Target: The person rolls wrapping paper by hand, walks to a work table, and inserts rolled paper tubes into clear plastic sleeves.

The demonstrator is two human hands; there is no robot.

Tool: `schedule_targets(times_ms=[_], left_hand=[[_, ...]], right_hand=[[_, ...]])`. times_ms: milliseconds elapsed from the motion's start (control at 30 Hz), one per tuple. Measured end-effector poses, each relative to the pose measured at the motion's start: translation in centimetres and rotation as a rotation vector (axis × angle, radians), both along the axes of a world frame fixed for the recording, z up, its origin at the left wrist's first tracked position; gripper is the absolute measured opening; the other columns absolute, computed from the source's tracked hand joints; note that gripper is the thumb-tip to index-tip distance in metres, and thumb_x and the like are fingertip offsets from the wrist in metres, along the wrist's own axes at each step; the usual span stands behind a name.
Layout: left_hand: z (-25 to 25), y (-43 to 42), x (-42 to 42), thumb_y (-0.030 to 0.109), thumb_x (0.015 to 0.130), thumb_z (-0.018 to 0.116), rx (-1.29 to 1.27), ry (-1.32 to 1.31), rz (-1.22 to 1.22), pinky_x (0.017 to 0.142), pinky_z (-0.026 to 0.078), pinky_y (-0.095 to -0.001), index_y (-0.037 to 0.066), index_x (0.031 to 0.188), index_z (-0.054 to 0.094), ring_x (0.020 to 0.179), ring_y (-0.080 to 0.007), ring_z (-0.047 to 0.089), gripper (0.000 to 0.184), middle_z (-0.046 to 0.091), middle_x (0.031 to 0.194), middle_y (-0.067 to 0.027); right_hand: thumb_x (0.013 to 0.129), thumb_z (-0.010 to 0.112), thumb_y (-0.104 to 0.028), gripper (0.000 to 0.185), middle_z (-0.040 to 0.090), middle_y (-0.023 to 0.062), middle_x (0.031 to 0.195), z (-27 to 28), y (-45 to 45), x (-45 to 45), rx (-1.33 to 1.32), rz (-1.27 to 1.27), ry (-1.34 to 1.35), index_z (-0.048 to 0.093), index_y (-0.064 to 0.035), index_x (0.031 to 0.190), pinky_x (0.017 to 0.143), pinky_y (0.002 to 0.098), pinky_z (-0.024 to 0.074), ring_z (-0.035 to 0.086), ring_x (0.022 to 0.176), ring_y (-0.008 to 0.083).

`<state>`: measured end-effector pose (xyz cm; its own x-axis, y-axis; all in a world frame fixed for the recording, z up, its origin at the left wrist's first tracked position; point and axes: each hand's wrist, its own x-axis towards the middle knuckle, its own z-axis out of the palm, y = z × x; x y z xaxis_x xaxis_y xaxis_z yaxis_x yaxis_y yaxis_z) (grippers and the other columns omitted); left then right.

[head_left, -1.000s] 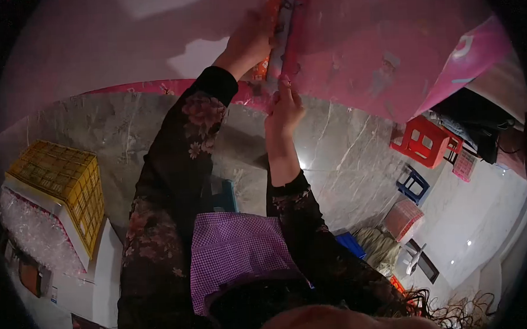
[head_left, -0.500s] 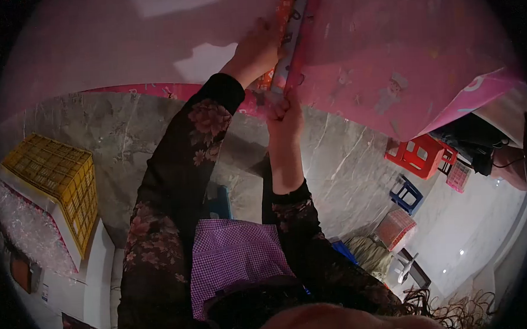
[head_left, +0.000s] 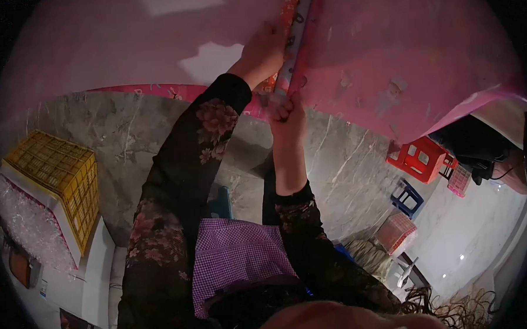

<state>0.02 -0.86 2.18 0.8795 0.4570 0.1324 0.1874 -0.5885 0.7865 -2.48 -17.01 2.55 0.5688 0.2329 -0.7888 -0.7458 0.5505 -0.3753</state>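
Observation:
A large pink sheet (head_left: 376,59) printed with small cartoon figures spreads across the top of the view; I cannot tell whether it is cloth or film. Down its middle runs a narrow folded strip (head_left: 294,45) with an orange patterned band beside a pale printed one. My left hand (head_left: 261,54) is on the strip's left side, fingers curled over the orange band, fingertips partly hidden. Closer to me, my right hand (head_left: 287,116) is closed in a fist around the strip's near end at the sheet's edge. What lies inside that fist is hidden.
A yellow plastic crate (head_left: 52,168) stands left beside a container of clear, crinkled material (head_left: 34,224). To the right are a red stool (head_left: 419,160), a blue stool (head_left: 407,198) and a pink-red basket (head_left: 396,232). A purple checked cloth (head_left: 241,256) covers my lap.
Both hands keep their hold with hardly any movement. The whole view has shifted slightly, and the turned-up flap at the sheet's right edge looks narrower.

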Motion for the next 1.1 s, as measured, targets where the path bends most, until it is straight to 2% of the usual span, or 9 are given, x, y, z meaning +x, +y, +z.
schedule_targets(times_ms=[167, 267, 333, 567, 767, 833, 933, 1067, 1100], left_hand=[[1.0, 0.6, -0.2, 0.021, 0.071, 0.075, -0.046, 0.169, 0.014, 0.081, 0.047, -0.0466, -0.003, 0.118, 0.042, 0.102, -0.0429, 0.052, 0.061, 0.050, 0.110, -0.0256], [1.2, 1.1, -0.4, 0.021, 0.071, 0.076, -0.067, 0.093, -0.019, 0.082, 0.047, -0.0464, -0.003, 0.120, 0.042, 0.101, -0.0433, 0.052, 0.064, 0.050, 0.110, -0.0260], [1.7, 1.8, -0.5, 0.023, 0.087, 0.065, -0.110, 0.219, -0.151, 0.081, 0.051, -0.0431, 0.003, 0.140, 0.029, 0.099, -0.0379, 0.055, 0.067, 0.040, 0.121, -0.0237], [1.7, 1.8, -0.3, 0.025, 0.087, 0.065, -0.047, 0.325, -0.151, 0.084, 0.051, -0.0428, 0.004, 0.136, 0.037, 0.103, -0.0379, 0.054, 0.060, 0.038, 0.124, -0.0222], [0.1, 2.1, 0.0, 0.024, 0.092, 0.057, -0.075, 0.326, -0.158, 0.085, 0.050, -0.0436, 0.005, 0.135, 0.038, 0.105, -0.0389, 0.053, 0.050, 0.036, 0.127, -0.0240], [-1.0, 1.9, 0.1, 0.012, 0.085, 0.055, -0.116, 0.096, -0.059, 0.082, 0.047, -0.0485, 0.009, 0.123, 0.048, 0.097, -0.0449, 0.053, 0.039, 0.054, 0.105, -0.0237], [-0.4, 2.4, 1.1, 0.012, 0.084, 0.054, -0.325, 0.150, -0.060, 0.082, 0.046, -0.0487, 0.010, 0.118, 0.052, 0.100, -0.0433, 0.052, 0.034, 0.054, 0.107, -0.0209], [0.8, 3.0, 1.2, 0.014, 0.083, 0.055, -0.301, 0.131, 0.020, 0.082, 0.046, -0.0476, 0.009, 0.118, 0.051, 0.105, -0.0405, 0.050, 0.036, 0.053, 0.111, -0.0184], [0.5, 3.2, 1.9, 0.016, 0.083, 0.056, -0.044, -0.017, 0.042, 0.083, 0.045, -0.0470, 0.009, 0.120, 0.049, 0.107, -0.0397, 0.049, 0.038, 0.052, 0.112, -0.0177]], right_hand=[[0.097, 0.047, -0.023, 0.018, 0.037, -0.0037, 0.062, 2.4, 0.3, -3.2, -0.238, 0.047, -0.170, 0.054, -0.0123, 0.084, 0.044, 0.0236, 0.0282, 0.032, 0.050, 0.0070], [0.094, 0.050, -0.025, 0.021, 0.043, -0.0014, 0.062, 2.2, -1.0, -4.9, -0.566, 0.293, -0.417, 0.058, -0.0081, 0.084, 0.045, 0.0249, 0.0328, 0.039, 0.050, 0.0081], [0.092, 0.051, -0.025, 0.025, 0.047, 0.0003, 0.060, 2.1, -1.2, -5.2, -0.664, 0.488, -0.460, 0.059, -0.0041, 0.082, 0.044, 0.0255, 0.0346, 0.044, 0.048, 0.0091], [0.092, 0.052, -0.023, 0.025, 0.053, 0.0019, 0.059, 2.9, -0.1, -4.4, -0.579, 0.665, -0.462, 0.058, -0.0018, 0.080, 0.042, 0.0253, 0.0346, 0.045, 0.045, 0.0086], [0.090, 0.055, -0.018, 0.019, 0.055, 0.0031, 0.063, 5.3, -2.8, -5.3, -0.769, 0.778, -0.641, 0.058, -0.0009, 0.083, 0.044, 0.0239, 0.0352, 0.045, 0.048, 0.0070], [0.091, 0.054, -0.016, 0.017, 0.055, 0.0033, 0.065, 5.5, -3.9, -5.6, -0.725, 0.774, -0.831, 0.058, -0.0008, 0.085, 0.045, 0.0232, 0.0360, 0.045, 0.049, 0.0070], [0.091, 0.053, -0.014, 0.015, 0.054, 0.0026, 0.065, 7.9, -5.1, -5.8, -0.661, 0.782, -0.656, 0.058, -0.0006, 0.087, 0.046, 0.0227, 0.0363, 0.044, 0.049, 0.0068], [0.091, 0.053, -0.014, 0.015, 0.054, 0.0024, 0.065, 7.0, -7.8, -6.8, -0.675, 0.794, -0.646, 0.058, -0.0008, 0.087, 0.046, 0.0227, 0.0358, 0.044, 0.049, 0.0070], [0.091, 0.053, -0.014, 0.015, 0.054, 0.0027, 0.065, 7.3, -8.3, -6.9, -0.678, 0.817, -0.585, 0.058, -0.0008, 0.088, 0.047, 0.0225, 0.0360, 0.045, 0.050, 0.0072]])
